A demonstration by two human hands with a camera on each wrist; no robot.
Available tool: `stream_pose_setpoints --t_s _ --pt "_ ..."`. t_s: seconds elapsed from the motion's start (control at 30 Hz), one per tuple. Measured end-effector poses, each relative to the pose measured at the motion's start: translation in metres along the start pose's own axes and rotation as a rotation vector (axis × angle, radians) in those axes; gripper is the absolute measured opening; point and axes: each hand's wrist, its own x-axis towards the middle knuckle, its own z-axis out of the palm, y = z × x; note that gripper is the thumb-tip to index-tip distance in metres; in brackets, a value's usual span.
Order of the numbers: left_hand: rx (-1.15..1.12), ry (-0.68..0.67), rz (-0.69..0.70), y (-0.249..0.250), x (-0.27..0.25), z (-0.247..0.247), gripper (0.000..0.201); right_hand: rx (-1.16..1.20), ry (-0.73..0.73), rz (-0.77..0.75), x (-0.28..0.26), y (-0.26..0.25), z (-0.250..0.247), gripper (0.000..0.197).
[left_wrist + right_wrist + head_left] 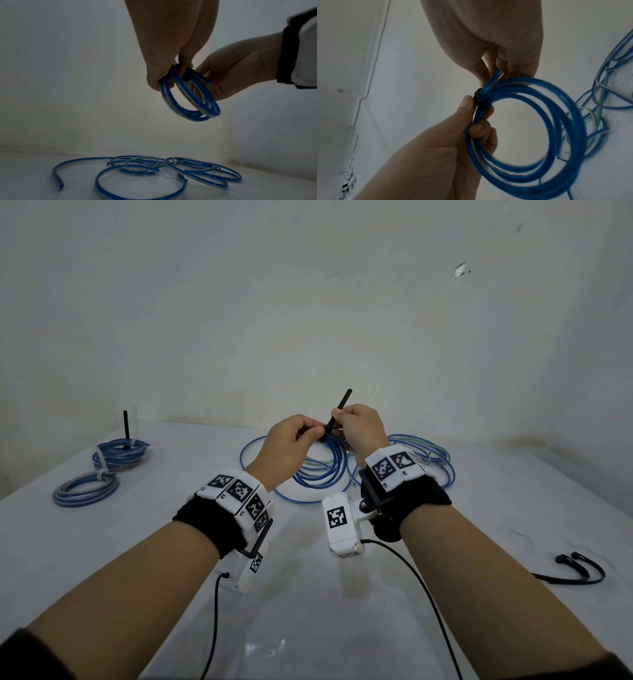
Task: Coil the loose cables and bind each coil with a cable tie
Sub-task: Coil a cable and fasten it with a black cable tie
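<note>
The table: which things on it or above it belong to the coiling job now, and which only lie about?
In the job:
- blue coil, held in left hand and right hand
- black cable tie around it
- loose cables

Lying about:
- two bound coils
- spare black ties

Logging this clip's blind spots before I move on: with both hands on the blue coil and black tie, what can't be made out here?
- Head view: the held blue coil is hidden behind the left hand and right hand.
- Black cable tie: whether it is locked is hidden by fingers in every view.
- Right wrist view: the coil's far side is motion-blurred.
- Left wrist view: the loose cables are dim and the nearest loop is cut off by the bottom edge.
</note>
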Motion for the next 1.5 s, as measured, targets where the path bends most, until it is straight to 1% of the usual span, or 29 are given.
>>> stream_pose_setpoints --t_s 0.13,0.23,0.4,0.5,0.67,0.8,0.93,1.07,1.2,1.27,1.33,1.43,1.5 --pt "-0.015 -0.053 -0.018 0.002 -0.001 0.000 0.009 -0.067 0.020 0.001 0.001 0.001 0.002 0.022" --pt "-0.023 -0.075 -0.022 0.002 -0.001 -0.002 0.011 -0.078 0.032 0.002 0.000 0.002 0.005 0.023" --pt "-0.032 -0.014 -0.015 0.001 0.000 -0.004 0.012 -0.028 0.049 -0.018 0.000 -0.001 0.008 0.019" --pt "-0.033 -0.016 -0.006 0.002 -0.002 -0.004 0.013 -0.023 0.053 -0.017 0.001 0.001 0.009 0.015" --pt "0.014 -0.054 0.018 0.004 -0.002 -0.006 0.010 -0.022 0.001 0.067 0.001 -0.001 0.006 0.019" --pt "0.023 -0.050 0.039 0.003 -0.001 -0.007 0.010 0.014 -0.039 0.115 0.001 -0.008 0.003 0.024" --pt "0.038 -0.038 0.068 0.003 0.000 -0.007 0.010 0.110 -0.060 0.186 0.002 -0.010 0.002 0.022" --pt "0.058 -0.010 0.049 0.001 0.001 -0.006 0.010 0.174 -0.088 0.174 0.000 -0.006 -0.002 0.022" --pt "0.033 0.035 0.007 0.000 0.003 -0.006 0.013 0.170 -0.173 0.152 -0.006 -0.004 -0.005 0.020" --pt "0.027 0.033 -0.011 0.001 0.004 -0.007 0.013 0.167 -0.190 0.143 -0.006 -0.005 -0.005 0.017" --pt "0.031 0.006 -0.001 0.002 0.005 -0.007 0.011 0.154 -0.176 0.151 -0.007 -0.007 -0.005 0.015" --pt "0.111 -0.005 0.053 0.002 0.004 -0.007 0.011 0.104 -0.112 0.175 -0.005 -0.009 0.001 0.013" --pt "0.167 0.002 0.087 0.001 0.003 -0.007 0.012 0.050 -0.091 0.187 -0.002 -0.009 0.003 0.019"
